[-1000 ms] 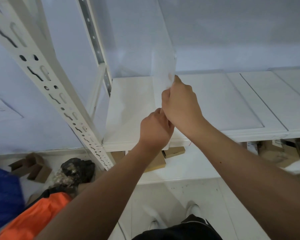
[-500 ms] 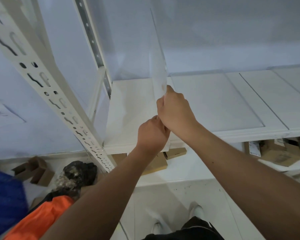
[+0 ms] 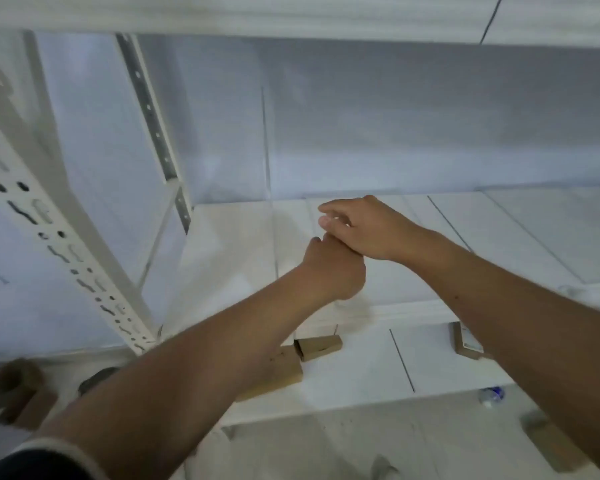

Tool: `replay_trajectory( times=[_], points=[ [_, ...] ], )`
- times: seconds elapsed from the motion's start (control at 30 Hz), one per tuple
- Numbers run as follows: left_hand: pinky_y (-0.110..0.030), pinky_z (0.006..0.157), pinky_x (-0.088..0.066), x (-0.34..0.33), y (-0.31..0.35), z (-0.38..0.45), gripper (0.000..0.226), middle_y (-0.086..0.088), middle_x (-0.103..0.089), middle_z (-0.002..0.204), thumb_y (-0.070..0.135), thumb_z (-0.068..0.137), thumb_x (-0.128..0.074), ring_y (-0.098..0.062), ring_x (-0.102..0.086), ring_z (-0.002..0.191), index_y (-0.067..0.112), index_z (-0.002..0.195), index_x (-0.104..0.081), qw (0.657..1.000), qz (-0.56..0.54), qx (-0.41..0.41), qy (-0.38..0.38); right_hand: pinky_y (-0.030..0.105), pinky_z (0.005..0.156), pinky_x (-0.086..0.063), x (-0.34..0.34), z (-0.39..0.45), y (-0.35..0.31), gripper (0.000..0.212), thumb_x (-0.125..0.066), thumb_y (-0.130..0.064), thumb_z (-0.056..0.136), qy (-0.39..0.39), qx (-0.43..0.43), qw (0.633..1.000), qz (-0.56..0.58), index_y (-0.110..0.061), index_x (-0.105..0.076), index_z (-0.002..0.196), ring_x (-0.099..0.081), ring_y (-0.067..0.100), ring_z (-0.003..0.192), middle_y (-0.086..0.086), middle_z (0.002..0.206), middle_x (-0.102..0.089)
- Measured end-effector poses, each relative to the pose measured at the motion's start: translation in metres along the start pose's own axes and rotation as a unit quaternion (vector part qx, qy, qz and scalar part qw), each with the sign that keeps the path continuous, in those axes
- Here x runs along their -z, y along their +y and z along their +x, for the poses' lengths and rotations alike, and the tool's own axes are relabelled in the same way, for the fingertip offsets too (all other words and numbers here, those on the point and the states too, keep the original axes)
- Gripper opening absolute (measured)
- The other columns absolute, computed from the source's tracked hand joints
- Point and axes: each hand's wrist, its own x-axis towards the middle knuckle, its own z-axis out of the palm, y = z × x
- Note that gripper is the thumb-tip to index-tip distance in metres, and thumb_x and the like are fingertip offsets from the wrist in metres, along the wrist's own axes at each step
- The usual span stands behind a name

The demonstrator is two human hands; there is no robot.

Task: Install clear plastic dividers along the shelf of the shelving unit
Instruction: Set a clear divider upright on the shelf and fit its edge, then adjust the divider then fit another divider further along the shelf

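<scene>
Two hands mid-frame: my left point(image 3: 333, 268) fisted, grip unclear, right point(image 3: 364, 226) loosely open, empty; divider point(image 3: 269, 188) upright just left of them on the shelf point(image 3: 229, 258).

The flat metal shelf point(image 3: 243, 244) was white. The slotted steel upright post point(image 3: 49, 216) was cream-white with dark holes. The small cardboard boxes point(image 3: 321, 346) were brown.

Both arms outstretched, left hand point(image 3: 333, 268) fisted, right hand point(image 3: 368, 226) loosely curled, touching.
</scene>
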Motion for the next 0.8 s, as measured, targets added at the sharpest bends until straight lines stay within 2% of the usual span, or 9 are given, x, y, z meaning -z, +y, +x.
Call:
replay_trajectory(
  times=[0.07, 0.13, 0.27, 0.33, 0.43, 0.5, 0.63, 0.7, 0.8],
  points=[
    [-0.042, 0.095, -0.037, 0.004, -0.002, 0.031, 0.049, -0.019, -0.04, 0.139, 0.03, 0.098, -0.032, -0.032, -0.044, 0.118, 0.004, 0.139, -0.035, 0.999, -0.001, 0.025, 0.046, 0.036, 0.083, -0.047, 0.014, 0.003, 0.032, 0.029, -0.044, -0.032, 0.098, 0.03, -0.016, 0.999, 0.004, -0.013, -0.067, 0.097, -0.062, 0.022, 0.092, 0.002, 0.097, -0.071],
    [-0.044, 0.097, -0.038, -0.001, -0.004, 0.057, 0.051, -0.018, -0.04, 0.137, 0.036, 0.097, -0.034, -0.035, -0.043, 0.122, 0.006, 0.139, -0.033, 0.996, -0.036, 0.066, 0.05, 0.038, 0.083, -0.047, 0.017, 0.005, 0.069, 0.032, -0.044, -0.026, 0.097, 0.025, -0.071, 0.997, 0.021, -0.003, -0.066, 0.093, -0.062, 0.028, 0.093, 0.01, 0.098, -0.07],
    [-0.049, 0.101, -0.036, -0.045, 0.001, 0.082, 0.059, -0.019, -0.031, 0.145, 0.044, 0.094, -0.04, -0.04, -0.039, 0.128, 0.01, 0.141, -0.029, 0.976, -0.091, 0.194, -0.028, 0.027, 0.086, -0.041, -0.01, -0.009, 0.152, 0.029, -0.046, -0.023, 0.095, -0.044, -0.22, 0.973, 0.045, -0.005, -0.066, 0.105, -0.056, 0.032, 0.119, 0.018, 0.126, -0.062],
    [-0.054, 0.106, -0.031, -0.076, 0.011, 0.084, 0.074, -0.018, -0.013, 0.155, 0.056, 0.09, -0.041, -0.043, -0.026, 0.136, 0.015, 0.147, -0.016, 0.965, -0.102, 0.227, -0.085, 0.031, 0.099, -0.04, -0.033, -0.026, 0.189, 0.043, -0.048, -0.028, 0.092, -0.094, -0.299, 0.947, 0.064, -0.004, -0.056, 0.127, -0.049, 0.033, 0.128, 0.018, 0.138, -0.053],
    [-0.061, 0.112, -0.016, -0.108, 0.029, 0.088, 0.092, -0.01, 0.018, 0.159, 0.071, 0.083, -0.04, -0.044, 0.0, 0.144, 0.027, 0.15, 0.005, 0.954, -0.115, 0.244, -0.129, 0.042, 0.112, -0.031, -0.058, -0.046, 0.226, 0.062, -0.049, -0.038, 0.084, -0.105, -0.38, 0.918, 0.042, -0.011, -0.043, 0.139, -0.032, 0.037, 0.137, 0.019, 0.148, -0.036],
    [-0.062, 0.113, -0.011, -0.121, 0.043, 0.09, 0.098, -0.007, 0.023, 0.158, 0.078, 0.078, -0.041, -0.042, 0.006, 0.144, 0.032, 0.149, 0.008, 0.952, -0.118, 0.25, -0.134, 0.046, 0.115, -0.024, -0.065, -0.055, 0.242, 0.061, -0.048, -0.036, 0.088, -0.105, -0.399, 0.91, 0.026, -0.013, -0.036, 0.143, -0.019, 0.039, 0.142, 0.022, 0.153, -0.024],
    [-0.06, 0.114, 0.002, -0.145, 0.062, 0.094, 0.106, -0.005, 0.026, 0.157, 0.086, 0.07, -0.036, -0.039, 0.019, 0.143, 0.033, 0.149, 0.012, 0.94, -0.101, 0.276, -0.172, 0.045, 0.116, -0.017, -0.078, -0.064, 0.261, 0.059, -0.049, -0.032, 0.086, -0.093, -0.391, 0.915, 0.045, -0.011, -0.037, 0.14, -0.015, 0.04, 0.142, 0.026, 0.152, -0.02],
    [-0.057, 0.115, 0.009, -0.151, 0.064, 0.095, 0.109, -0.004, 0.03, 0.155, 0.088, 0.068, -0.033, -0.036, 0.026, 0.141, 0.033, 0.147, 0.017, 0.934, -0.104, 0.285, -0.187, 0.045, 0.118, -0.009, -0.083, -0.065, 0.262, 0.061, -0.051, -0.032, 0.086, -0.091, -0.379, 0.92, 0.041, -0.012, -0.033, 0.141, -0.007, 0.041, 0.145, 0.028, 0.155, -0.012],
    [-0.053, 0.116, 0.012, -0.151, 0.059, 0.097, 0.114, -0.004, 0.035, 0.153, 0.09, 0.065, -0.036, -0.033, 0.031, 0.14, 0.034, 0.145, 0.023, 0.931, -0.106, 0.282, -0.205, 0.046, 0.118, 0.0, -0.087, -0.063, 0.262, 0.067, -0.049, -0.032, 0.088, -0.096, -0.375, 0.921, 0.052, -0.015, -0.023, 0.148, 0.005, 0.042, 0.147, 0.03, 0.157, 0.002]
  ],
)
